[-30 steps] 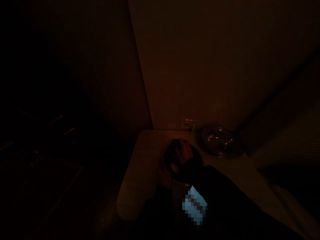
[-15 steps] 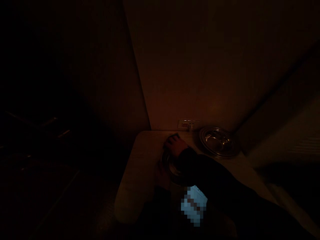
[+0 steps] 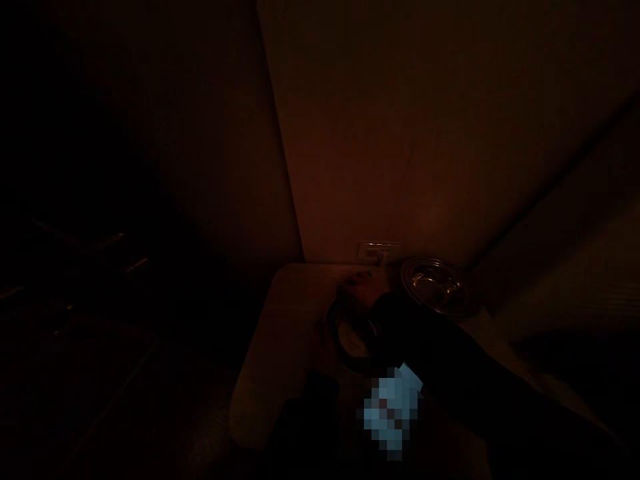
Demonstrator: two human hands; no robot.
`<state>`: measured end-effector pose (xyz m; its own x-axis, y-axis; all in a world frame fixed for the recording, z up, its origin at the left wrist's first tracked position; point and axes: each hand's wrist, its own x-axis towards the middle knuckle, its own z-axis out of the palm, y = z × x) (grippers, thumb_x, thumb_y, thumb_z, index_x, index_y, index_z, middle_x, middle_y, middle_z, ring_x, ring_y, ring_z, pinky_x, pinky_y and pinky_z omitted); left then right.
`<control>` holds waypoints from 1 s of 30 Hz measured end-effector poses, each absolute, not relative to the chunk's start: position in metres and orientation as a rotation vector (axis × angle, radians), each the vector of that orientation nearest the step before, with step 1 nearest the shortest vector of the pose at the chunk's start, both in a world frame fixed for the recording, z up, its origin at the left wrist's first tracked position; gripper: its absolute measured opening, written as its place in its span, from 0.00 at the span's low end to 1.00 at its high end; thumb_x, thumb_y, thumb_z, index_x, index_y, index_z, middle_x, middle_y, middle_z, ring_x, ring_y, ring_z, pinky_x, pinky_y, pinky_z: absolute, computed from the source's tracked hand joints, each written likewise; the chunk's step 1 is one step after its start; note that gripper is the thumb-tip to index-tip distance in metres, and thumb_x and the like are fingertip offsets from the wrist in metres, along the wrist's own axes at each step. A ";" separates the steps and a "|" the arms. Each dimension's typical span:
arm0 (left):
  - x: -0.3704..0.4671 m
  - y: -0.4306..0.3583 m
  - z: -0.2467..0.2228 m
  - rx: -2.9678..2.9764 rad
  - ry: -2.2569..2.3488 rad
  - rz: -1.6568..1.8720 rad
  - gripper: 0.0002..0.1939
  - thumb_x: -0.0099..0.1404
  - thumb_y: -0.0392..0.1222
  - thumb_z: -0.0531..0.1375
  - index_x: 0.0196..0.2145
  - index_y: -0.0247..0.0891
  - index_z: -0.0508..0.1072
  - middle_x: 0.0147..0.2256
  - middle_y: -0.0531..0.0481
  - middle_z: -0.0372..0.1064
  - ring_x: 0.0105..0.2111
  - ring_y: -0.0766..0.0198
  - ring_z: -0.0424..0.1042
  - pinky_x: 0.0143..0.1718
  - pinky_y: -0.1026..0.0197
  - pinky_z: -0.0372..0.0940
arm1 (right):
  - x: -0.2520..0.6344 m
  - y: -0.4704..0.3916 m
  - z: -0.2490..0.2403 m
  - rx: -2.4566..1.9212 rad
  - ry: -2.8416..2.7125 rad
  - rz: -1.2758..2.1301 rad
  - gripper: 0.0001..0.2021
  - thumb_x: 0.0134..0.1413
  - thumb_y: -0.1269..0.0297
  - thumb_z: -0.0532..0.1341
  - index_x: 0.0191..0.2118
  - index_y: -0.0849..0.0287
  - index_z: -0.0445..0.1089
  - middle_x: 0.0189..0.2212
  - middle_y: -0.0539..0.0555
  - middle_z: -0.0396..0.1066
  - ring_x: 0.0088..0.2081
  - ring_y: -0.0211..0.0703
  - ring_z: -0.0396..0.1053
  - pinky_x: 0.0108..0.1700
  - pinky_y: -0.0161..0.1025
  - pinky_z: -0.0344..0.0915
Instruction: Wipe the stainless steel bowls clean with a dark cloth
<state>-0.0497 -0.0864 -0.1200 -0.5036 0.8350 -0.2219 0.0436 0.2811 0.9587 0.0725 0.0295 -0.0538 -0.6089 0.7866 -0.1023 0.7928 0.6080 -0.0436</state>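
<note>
The picture is very dark. A round metal plate (image 3: pixel 353 339) with a shiny middle is at the near part of a pale wooden table (image 3: pixel 270 347). My left hand (image 3: pixel 324 347) is at the plate's left edge, seemingly gripping the rim; its fingers are mostly lost in shadow. Across the plate's far side reaches my right hand (image 3: pixel 367 288), fingers curled over something dark at the far rim that I cannot make out. My dark right sleeve covers the plate's right side.
Several stacked metal plates (image 3: pixel 437 288) stand at the table's back right, by the wall. A wall socket (image 3: pixel 379 251) with a plug is just behind the table. Low in view glows a bright bluish screen (image 3: pixel 393 410), partly pixelated. Left of the table is deep shadow.
My right hand has shifted slightly right along the plate's far side, its sleeve moving with it. The left hand stays at the rim. The view has moved a little.
</note>
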 end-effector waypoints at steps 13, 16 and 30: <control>-0.040 -0.086 -0.118 0.746 1.823 1.393 0.22 0.68 0.40 0.47 0.51 0.25 0.72 0.53 0.32 0.70 0.54 0.50 0.69 0.57 0.52 0.61 | 0.154 0.005 -0.054 1.374 2.658 -0.105 0.18 0.63 0.67 0.55 0.57 0.53 0.69 0.52 0.64 0.67 0.53 0.58 0.63 0.49 0.50 0.65; -0.039 -0.086 -0.119 0.735 1.816 1.383 0.23 0.69 0.40 0.47 0.52 0.23 0.71 0.54 0.31 0.69 0.55 0.50 0.68 0.59 0.52 0.60 | 0.168 -0.014 -0.054 1.338 2.676 -0.104 0.18 0.61 0.68 0.56 0.56 0.55 0.71 0.48 0.65 0.68 0.50 0.58 0.65 0.43 0.47 0.66; -0.038 -0.086 -0.134 0.639 1.787 1.501 0.20 0.69 0.45 0.50 0.48 0.32 0.74 0.50 0.36 0.73 0.50 0.53 0.72 0.54 0.54 0.64 | 0.146 -0.102 -0.077 1.087 2.997 -0.240 0.21 0.58 0.60 0.59 0.57 0.57 0.67 0.47 0.60 0.73 0.46 0.55 0.67 0.46 0.50 0.61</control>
